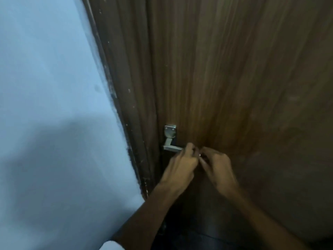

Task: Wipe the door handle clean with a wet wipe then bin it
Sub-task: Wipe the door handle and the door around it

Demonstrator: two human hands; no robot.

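Note:
A silver lever door handle (171, 147) with a small plate above it sits on the brown wooden door (234, 87), near its left edge. My left hand (181, 165) is at the lever's free end with its fingers curled, and it hides that end. I cannot tell whether it grips the lever. My right hand (217, 167) comes in from the right, and its fingertips meet the left hand's fingers in a pinch. A tiny pale glint (199, 155) shows where they meet. No wet wipe is plainly visible, and the picture is dim and blurred.
A pale blue wall (54, 87) fills the left side, bordered by the dark door frame (126, 114). Dark floor shows at the bottom below my arms. A bit of white sleeve (111, 245) is at the lower edge.

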